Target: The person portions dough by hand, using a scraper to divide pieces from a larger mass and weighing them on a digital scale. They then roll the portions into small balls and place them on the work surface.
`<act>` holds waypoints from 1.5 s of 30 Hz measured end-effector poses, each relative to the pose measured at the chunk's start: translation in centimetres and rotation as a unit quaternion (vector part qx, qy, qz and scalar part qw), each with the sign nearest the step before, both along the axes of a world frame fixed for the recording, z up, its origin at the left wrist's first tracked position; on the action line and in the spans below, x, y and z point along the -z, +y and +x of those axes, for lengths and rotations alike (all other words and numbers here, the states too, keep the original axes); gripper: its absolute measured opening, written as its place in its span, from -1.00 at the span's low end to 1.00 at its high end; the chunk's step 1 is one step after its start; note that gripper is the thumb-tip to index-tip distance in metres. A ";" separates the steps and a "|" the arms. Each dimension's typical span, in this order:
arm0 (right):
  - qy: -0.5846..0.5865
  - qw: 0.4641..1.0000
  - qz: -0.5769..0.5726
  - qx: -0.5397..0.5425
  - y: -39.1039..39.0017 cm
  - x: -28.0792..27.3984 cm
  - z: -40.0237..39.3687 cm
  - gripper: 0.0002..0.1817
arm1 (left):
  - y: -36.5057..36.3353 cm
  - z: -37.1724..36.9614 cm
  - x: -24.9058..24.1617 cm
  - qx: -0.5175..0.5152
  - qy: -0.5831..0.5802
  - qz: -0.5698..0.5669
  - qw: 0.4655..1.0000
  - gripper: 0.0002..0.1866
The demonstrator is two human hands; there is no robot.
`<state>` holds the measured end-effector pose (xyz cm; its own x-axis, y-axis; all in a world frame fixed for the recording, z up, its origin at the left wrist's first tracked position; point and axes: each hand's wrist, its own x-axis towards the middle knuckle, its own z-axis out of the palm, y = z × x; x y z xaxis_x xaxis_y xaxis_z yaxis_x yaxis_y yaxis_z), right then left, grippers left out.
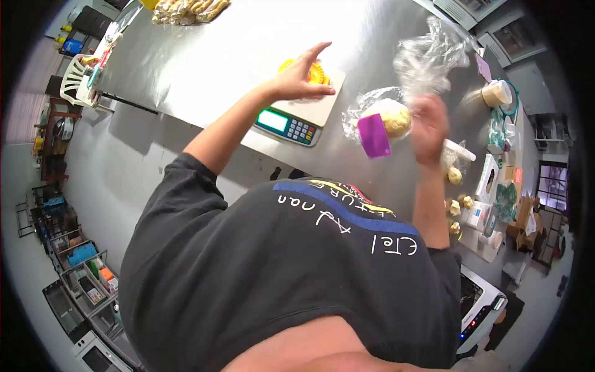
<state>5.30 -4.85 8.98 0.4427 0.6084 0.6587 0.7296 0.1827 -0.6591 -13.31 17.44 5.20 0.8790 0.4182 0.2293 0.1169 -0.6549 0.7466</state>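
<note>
On the left, my left hand reaches over a kitchen scale with its fingers spread, above a round orange-yellow object on the scale's plate. My right hand is blurred by motion, and its fingers are smeared. It is just right of a pale yellow dough ball, which rests on clear plastic wrap. A purple scraper leans against the dough's left side. Above my right hand is a blurred, crumpled clear plastic sheet; whether the hand holds it is unclear.
Small dough pieces lie to the right, near a white roller-like tool. A lidded tub stands at the table's right side. Bagged yellowish items lie at the far left of the metal table.
</note>
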 end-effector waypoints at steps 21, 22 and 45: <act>-0.043 0.932 -0.349 0.084 -0.9 7.1 1.9 -0.71 | 22.9 -19.7 17.5 -0.293 0.348 0.486 0.746 -0.52; -0.021 0.927 -0.366 0.082 -1.7 5.9 1.7 -0.71 | 22.3 -18.9 18.1 -0.283 0.277 0.408 0.823 -0.52; 0.072 0.864 -0.474 0.156 -6.9 7.2 0.9 -0.67 | 26.2 -13.6 13.0 -0.402 0.112 0.138 0.898 -0.46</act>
